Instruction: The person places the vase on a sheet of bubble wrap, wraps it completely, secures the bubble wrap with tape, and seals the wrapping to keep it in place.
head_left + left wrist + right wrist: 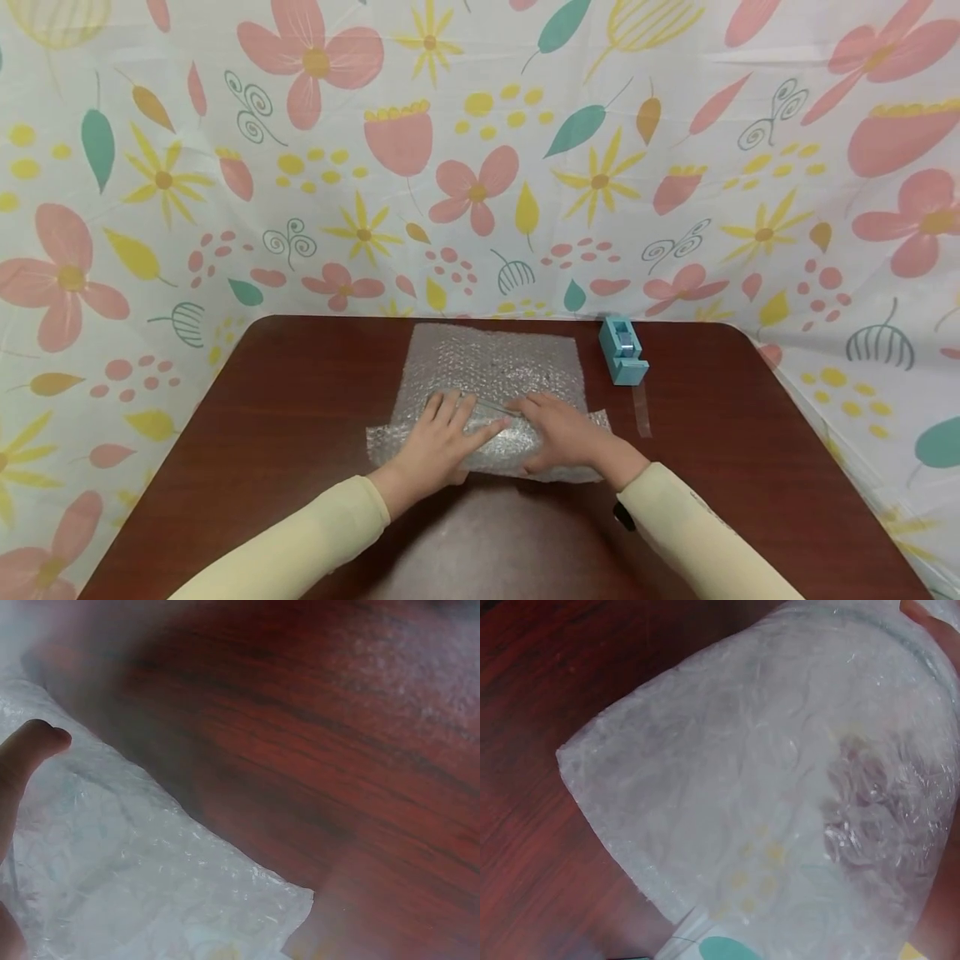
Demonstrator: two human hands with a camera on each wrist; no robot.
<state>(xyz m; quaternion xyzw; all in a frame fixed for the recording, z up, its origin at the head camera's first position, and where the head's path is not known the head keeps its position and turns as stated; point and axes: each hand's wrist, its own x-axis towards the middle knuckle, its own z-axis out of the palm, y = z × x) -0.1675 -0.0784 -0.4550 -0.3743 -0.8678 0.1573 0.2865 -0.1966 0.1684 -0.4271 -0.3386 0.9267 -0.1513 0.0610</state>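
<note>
Both hands press bubble wrap, apparently folded.

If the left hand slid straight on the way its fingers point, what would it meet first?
Probably the right hand: the left hand lies flat on the bubble wrap, fingers angled up-right toward it, tips close together.

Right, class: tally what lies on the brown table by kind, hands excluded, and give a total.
Bubble wrap sheet: 1
Blue tape dispenser: 1
Loose strip of clear tape: 1
Total: 3
</note>
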